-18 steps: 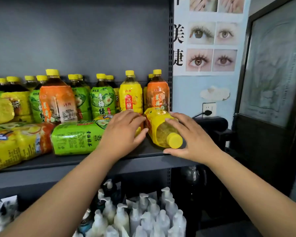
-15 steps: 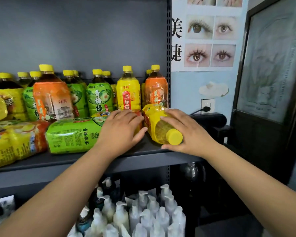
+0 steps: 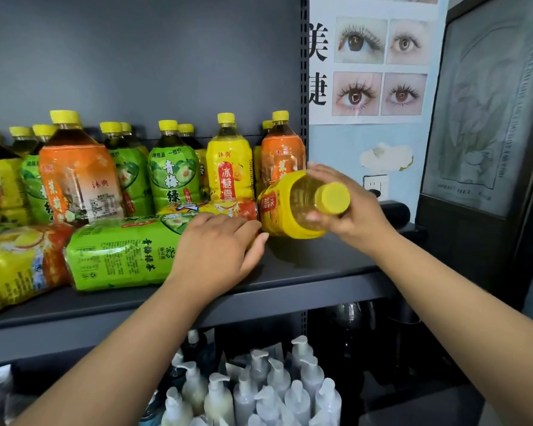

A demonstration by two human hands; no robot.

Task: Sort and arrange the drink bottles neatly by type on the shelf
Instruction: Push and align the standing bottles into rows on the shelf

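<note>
My right hand [image 3: 346, 210] grips a yellow-labelled bottle [image 3: 285, 207] by its neck, holding it tilted with the yellow cap toward me and its base lifted off the dark shelf [image 3: 305, 262] at the right end. My left hand [image 3: 219, 250] rests, fingers closed, over the cap end of a green-labelled bottle [image 3: 120, 253] lying on its side. Behind that lies another yellow and orange bottle [image 3: 225, 209]. Upright at the back stand orange [image 3: 77, 179], green [image 3: 173, 176] and yellow [image 3: 230, 167] bottles.
More bottles lie on their sides at the left [image 3: 16, 262]. A further orange bottle [image 3: 282, 158] stands against the shelf's right post [image 3: 304, 87]. Below the shelf are several white pump bottles [image 3: 253, 392]. A poster [image 3: 379, 63] and a dark door [image 3: 490, 149] are to the right.
My right hand has raised the yellow bottle's cap end and lifted it off the shelf. My left hand stays on the lying green bottle. The view has shifted closer.
</note>
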